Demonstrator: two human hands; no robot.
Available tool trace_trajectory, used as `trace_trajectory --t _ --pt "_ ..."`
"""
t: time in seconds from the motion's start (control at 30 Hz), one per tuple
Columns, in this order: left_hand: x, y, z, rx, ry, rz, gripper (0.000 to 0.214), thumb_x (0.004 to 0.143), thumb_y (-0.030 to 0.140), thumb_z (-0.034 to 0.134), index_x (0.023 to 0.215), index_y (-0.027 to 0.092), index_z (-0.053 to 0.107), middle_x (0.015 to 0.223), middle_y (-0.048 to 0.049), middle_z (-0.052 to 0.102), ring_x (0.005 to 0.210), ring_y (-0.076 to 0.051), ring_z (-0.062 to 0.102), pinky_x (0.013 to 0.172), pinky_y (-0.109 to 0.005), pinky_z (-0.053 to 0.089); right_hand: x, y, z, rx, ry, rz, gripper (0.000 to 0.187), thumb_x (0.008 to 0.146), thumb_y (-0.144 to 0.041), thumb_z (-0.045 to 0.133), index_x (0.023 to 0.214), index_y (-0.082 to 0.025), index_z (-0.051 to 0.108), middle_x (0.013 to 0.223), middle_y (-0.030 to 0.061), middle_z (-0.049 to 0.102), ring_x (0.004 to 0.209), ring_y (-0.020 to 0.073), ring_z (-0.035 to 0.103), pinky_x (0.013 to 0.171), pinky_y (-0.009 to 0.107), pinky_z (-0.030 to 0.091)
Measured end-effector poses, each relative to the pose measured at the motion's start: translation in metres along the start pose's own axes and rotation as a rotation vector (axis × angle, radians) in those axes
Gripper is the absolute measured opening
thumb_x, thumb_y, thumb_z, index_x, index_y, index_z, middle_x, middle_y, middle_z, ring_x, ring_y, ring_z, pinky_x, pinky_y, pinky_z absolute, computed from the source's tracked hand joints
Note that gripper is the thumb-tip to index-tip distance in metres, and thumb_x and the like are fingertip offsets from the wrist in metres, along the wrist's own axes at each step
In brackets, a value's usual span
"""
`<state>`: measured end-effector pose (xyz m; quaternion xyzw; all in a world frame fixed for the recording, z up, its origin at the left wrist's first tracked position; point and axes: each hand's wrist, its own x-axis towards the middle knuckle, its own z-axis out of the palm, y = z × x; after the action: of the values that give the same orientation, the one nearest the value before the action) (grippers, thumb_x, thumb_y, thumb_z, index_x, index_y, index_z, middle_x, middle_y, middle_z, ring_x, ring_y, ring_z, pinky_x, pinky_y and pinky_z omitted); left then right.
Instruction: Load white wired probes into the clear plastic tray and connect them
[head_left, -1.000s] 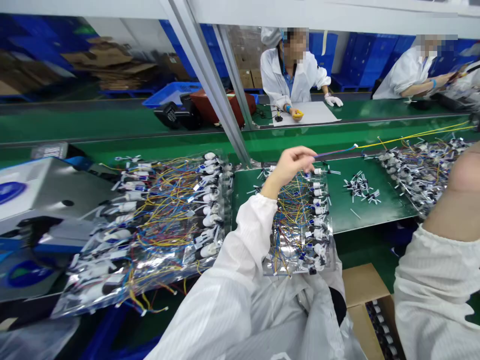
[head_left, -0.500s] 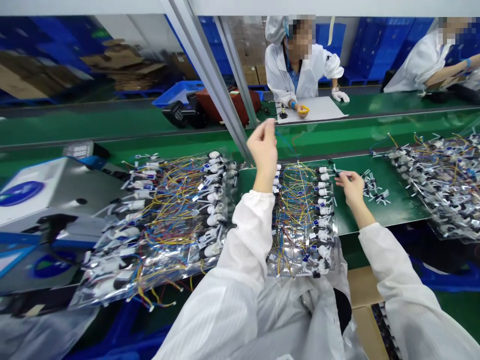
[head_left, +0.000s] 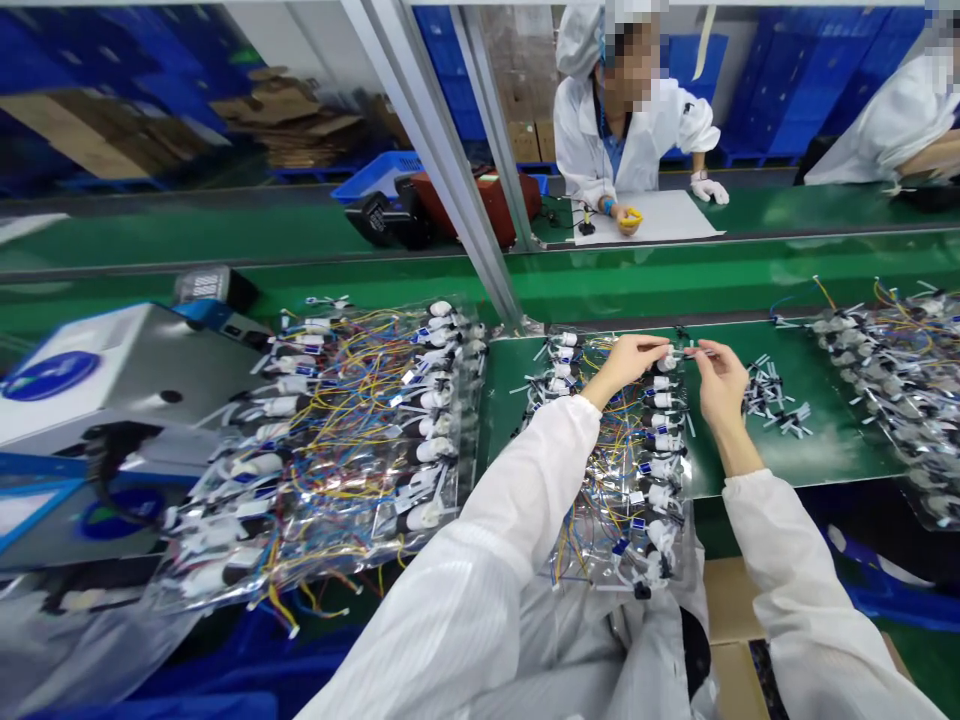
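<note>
My left hand [head_left: 628, 362] and my right hand [head_left: 720, 380] meet over the top right corner of a clear plastic sheet [head_left: 611, 470] laden with several small white parts and yellow, blue and red wires. Both hands pinch a small white part [head_left: 688, 353] between their fingertips. The sheet lies on a green mat [head_left: 795, 440] and overhangs toward my lap. A little heap of black-and-white cable ties [head_left: 772, 400] lies just right of my right hand.
A larger sheet of wired parts [head_left: 337, 440] lies to the left, beside a grey machine [head_left: 105, 400]. Another pile of wired parts [head_left: 892, 370] sits at the right. A slanted metal post [head_left: 442, 170] rises behind. Two other people in white coats work across the green belt [head_left: 225, 240].
My left hand came down from high above the sheet to its top right corner. My right hand moved slightly right and now meets the left on a small part.
</note>
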<state>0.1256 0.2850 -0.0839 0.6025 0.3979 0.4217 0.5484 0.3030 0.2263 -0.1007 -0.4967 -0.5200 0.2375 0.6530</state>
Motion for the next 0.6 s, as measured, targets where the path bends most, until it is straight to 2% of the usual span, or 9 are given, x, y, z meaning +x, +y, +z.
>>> trace_trajectory --t 0.1,0.17,0.3,0.4,0.5,0.53,0.6 --pt "0.0 -0.007 -0.001 -0.137 0.028 -0.021 0.034 0.081 0.027 0.083 0.11 0.01 0.079 0.098 -0.0125 0.081 0.078 -0.016 0.07 0.078 -0.031 0.056 0.006 0.001 0.017 0.058 -0.018 0.048 0.037 0.086 -0.047 0.075 0.115 -0.025 0.068 0.096 0.0031 0.068 0.079 0.0195 0.071 0.087 0.042 0.062" --pt "0.0 -0.009 -0.003 -0.182 0.037 -0.019 0.032 0.081 0.025 0.084 0.108 0.01 0.078 0.1 -0.0124 0.081 0.08 -0.016 0.071 0.081 -0.033 0.057 0.007 0.003 0.023 0.022 -0.059 0.038 0.033 0.085 -0.048 0.076 0.108 -0.024 0.073 0.099 0.0042 0.068 0.076 0.0184 0.069 0.083 0.041 0.062" --pt "0.0 -0.011 -0.004 -0.21 0.004 0.021 0.022 0.084 0.016 0.081 0.107 0.017 0.077 0.098 -0.006 0.081 0.082 -0.015 0.071 0.084 -0.035 0.059 0.006 0.005 0.021 -0.013 -0.08 0.011 0.025 0.084 -0.044 0.076 0.099 -0.024 0.079 0.101 0.0066 0.072 0.088 0.022 0.07 0.09 0.045 0.061" --pt "-0.003 -0.01 -0.001 -0.22 0.001 0.076 0.018 0.088 0.011 0.074 0.102 0.021 0.077 0.102 -0.0037 0.081 0.091 -0.016 0.072 0.089 -0.033 0.059 0.004 0.005 0.019 0.004 -0.074 0.01 0.021 0.079 -0.044 0.079 0.089 -0.025 0.08 0.096 0.0071 0.074 0.095 0.0263 0.072 0.099 0.052 0.058" --pt "-0.008 -0.007 0.001 -0.191 -0.056 0.071 0.015 0.091 0.017 0.072 0.103 0.018 0.08 0.113 -0.0096 0.08 0.101 -0.017 0.073 0.098 -0.03 0.056 0.002 0.003 0.018 -0.003 -0.054 0.097 0.024 0.074 -0.048 0.083 0.089 -0.03 0.082 0.096 0.0092 0.077 0.093 0.0319 0.074 0.103 0.061 0.055" --pt "-0.008 -0.006 0.002 -0.165 -0.055 0.064 0.017 0.089 0.02 0.074 0.105 0.016 0.08 0.114 -0.012 0.08 0.103 -0.018 0.073 0.099 -0.03 0.056 0.002 0.004 0.017 0.005 0.004 0.141 0.028 0.074 -0.051 0.083 0.094 -0.031 0.082 0.098 0.0107 0.078 0.093 0.034 0.075 0.103 0.062 0.055" --pt "-0.006 -0.003 0.0 -0.104 -0.09 0.049 0.031 0.084 0.03 0.081 0.109 0.012 0.081 0.115 -0.0122 0.079 0.112 -0.023 0.072 0.108 -0.035 0.054 0.002 0.007 0.015 -0.027 0.057 0.171 0.039 0.061 -0.051 0.091 0.093 -0.032 0.083 0.099 0.0142 0.079 0.096 0.0399 0.075 0.101 0.065 0.055"
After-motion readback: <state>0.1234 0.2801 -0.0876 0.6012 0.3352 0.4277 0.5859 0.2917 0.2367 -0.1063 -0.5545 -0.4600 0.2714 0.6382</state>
